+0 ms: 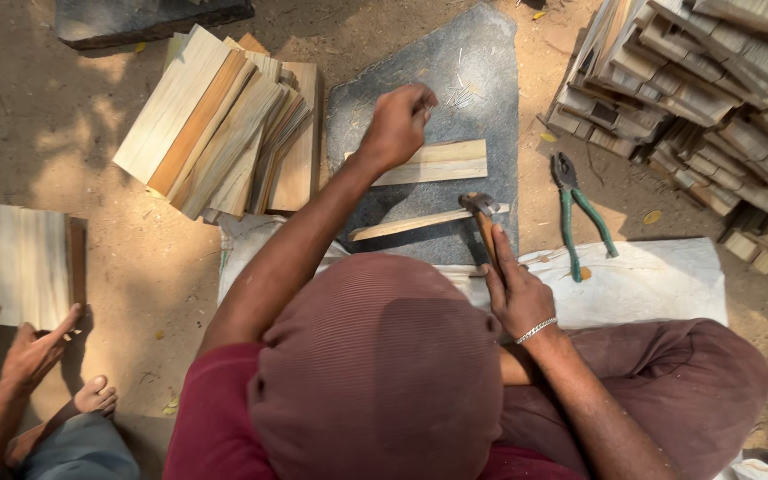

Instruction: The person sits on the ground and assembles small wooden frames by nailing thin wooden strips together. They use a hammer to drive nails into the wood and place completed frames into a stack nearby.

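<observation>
Taking the dark stone slab as the landmark: far to its left, at the frame's edge, another person's hand rests with fingers spread against the lower edge of a pale wooden board lying on the dirt. Just left of the slab sits a fanned stack of thin wooden slats, pale and orange-brown. Over the slab's upper middle, the left hand hovers with its fingertips bunched together, pinching at something too small to make out, right beside a scatter of small nails on the slab's top. Beneath that hand a flat wooden slat lies across the slab, and a thinner strip lies slanted below it. At the slab's lower right edge, the right hand wraps its fingers around the handle of a hammer, whose head rests on the strip's end. Right of the slab, green-handled pliers lie on the ground, and beyond them rises a big heap of stacked wooden pieces.
</observation>
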